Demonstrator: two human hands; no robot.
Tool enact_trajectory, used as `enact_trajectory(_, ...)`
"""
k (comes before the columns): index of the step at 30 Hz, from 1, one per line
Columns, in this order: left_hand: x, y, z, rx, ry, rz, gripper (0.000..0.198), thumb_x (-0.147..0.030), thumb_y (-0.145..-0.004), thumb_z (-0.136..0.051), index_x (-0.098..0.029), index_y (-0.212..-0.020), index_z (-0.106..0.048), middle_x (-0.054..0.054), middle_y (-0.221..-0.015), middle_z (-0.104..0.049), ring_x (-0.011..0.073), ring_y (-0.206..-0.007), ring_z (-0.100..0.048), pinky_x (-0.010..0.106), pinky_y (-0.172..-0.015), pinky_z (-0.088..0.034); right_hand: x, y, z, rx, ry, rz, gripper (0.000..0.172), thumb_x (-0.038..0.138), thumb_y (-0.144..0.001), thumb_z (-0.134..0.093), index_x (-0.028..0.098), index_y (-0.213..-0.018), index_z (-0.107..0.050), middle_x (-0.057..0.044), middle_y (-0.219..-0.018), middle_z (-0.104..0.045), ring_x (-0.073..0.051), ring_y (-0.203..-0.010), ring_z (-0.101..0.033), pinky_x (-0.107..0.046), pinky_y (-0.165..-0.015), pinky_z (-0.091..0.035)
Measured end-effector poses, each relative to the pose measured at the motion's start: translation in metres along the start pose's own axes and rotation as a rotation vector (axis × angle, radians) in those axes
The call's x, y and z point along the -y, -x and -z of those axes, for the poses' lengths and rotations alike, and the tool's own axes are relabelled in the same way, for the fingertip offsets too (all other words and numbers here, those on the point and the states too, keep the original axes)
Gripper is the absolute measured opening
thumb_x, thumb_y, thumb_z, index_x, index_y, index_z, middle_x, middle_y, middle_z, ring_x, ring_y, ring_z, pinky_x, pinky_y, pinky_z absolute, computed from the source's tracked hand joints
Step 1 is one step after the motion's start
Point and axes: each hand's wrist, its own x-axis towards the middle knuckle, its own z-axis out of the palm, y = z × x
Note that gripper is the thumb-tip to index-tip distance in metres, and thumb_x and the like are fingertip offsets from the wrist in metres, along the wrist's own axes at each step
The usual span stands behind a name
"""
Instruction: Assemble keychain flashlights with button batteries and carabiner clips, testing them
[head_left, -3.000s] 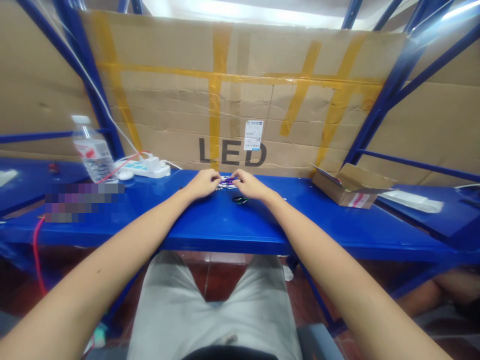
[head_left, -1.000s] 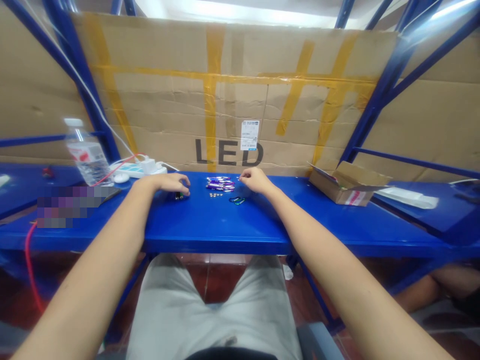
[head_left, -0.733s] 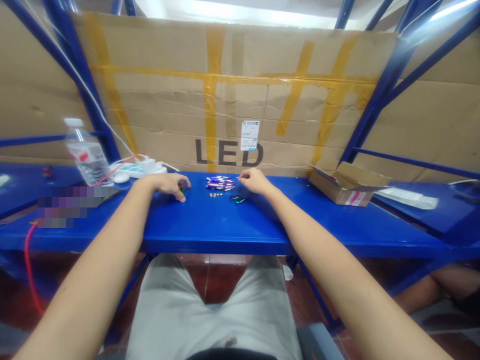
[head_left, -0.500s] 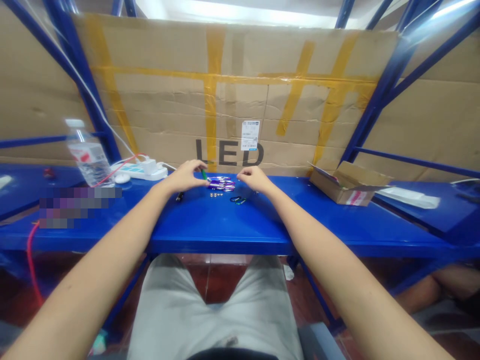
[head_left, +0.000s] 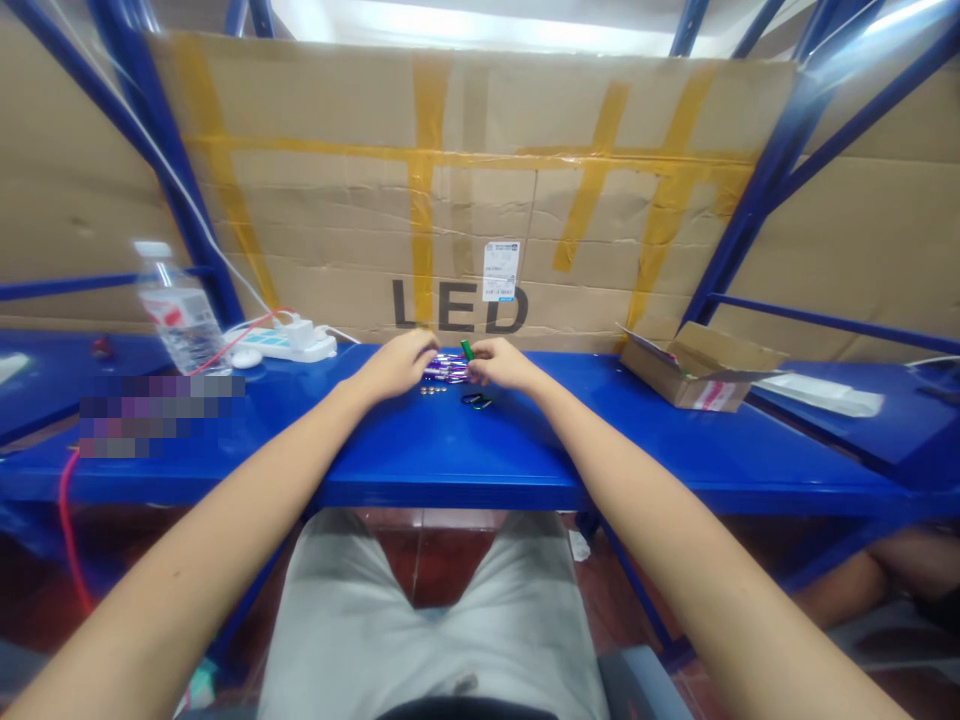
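Observation:
My right hand [head_left: 501, 363] is closed, thumb and fingers pinching a small green stick-like piece [head_left: 467, 350] whose top end points up and left. My left hand [head_left: 403, 362] has curled fingers at the left end of a pile of shiny purple pens [head_left: 448, 368]; whatever is in its fingers is hidden. The pens lie side by side between both hands. In front of them sits a short row of small gold-coloured pieces [head_left: 433, 391]. Dark green and black carabiner-like clips [head_left: 476, 401] lie just below my right hand.
An open cardboard box [head_left: 697, 370] stands at the right. To the left are a water bottle [head_left: 180, 315], a white power strip [head_left: 281, 340] with cables, and a blurred-out patch. A large cardboard sheet [head_left: 337, 220] rises behind the blue table [head_left: 450, 450]. Someone's limb shows at lower right.
The green piece has passed from my left hand to my right. My left hand has shifted right and curled over the pens' left end; my right hand has come down slightly towards them.

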Motion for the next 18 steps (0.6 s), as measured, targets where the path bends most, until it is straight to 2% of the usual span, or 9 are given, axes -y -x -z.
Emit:
enact_trajectory(2,0.008,0.003,0.003,0.217,-0.021,0.019,0.025,-0.028,-0.093,-0.047,-0.019,-0.096,-0.07,0.008,-0.098,-0.072,0.0222,-0.092,-0.065,0.034,-0.088,-0.048,-0.004,0.001,0.001,-0.027,0.187,0.029,0.013,0.005,-0.08,-0.057,0.015,-0.075,-0.063,-0.004,-0.07,-0.068,-0.015,-0.067,-0.061,-0.025,-0.064,-0.048)
enact_trajectory(5,0.013,0.006,0.003,0.366,-0.001,0.048,0.022,-0.027,-0.084,-0.054,-0.021,-0.094,-0.072,0.006,-0.097,-0.074,0.0213,-0.087,-0.066,0.029,-0.08,-0.048,-0.008,0.002,0.001,-0.009,0.333,0.072,0.014,0.006,-0.078,-0.059,0.016,-0.076,-0.067,-0.003,-0.073,-0.069,-0.016,-0.07,-0.061,-0.026,-0.07,-0.047)
enact_trajectory(10,0.014,0.006,-0.002,0.434,0.027,0.091,0.025,-0.024,-0.075,-0.059,-0.022,-0.095,-0.073,0.005,-0.098,-0.075,0.0214,-0.085,-0.067,0.027,-0.073,-0.047,-0.012,0.0,-0.002,0.052,0.313,0.053,0.02,0.004,-0.075,-0.064,0.016,-0.087,-0.075,-0.005,-0.082,-0.073,-0.018,-0.074,-0.064,-0.027,-0.073,-0.049)
enact_trajectory(18,0.027,0.004,-0.003,0.444,0.129,0.181,0.027,-0.025,-0.073,-0.065,-0.021,-0.099,-0.069,0.004,-0.09,-0.074,0.0195,-0.08,-0.066,0.026,-0.069,-0.046,-0.014,0.0,-0.002,0.067,0.337,0.032,0.022,0.006,-0.079,-0.066,0.016,-0.097,-0.075,-0.007,-0.09,-0.076,-0.018,-0.077,-0.067,-0.027,-0.073,-0.051)
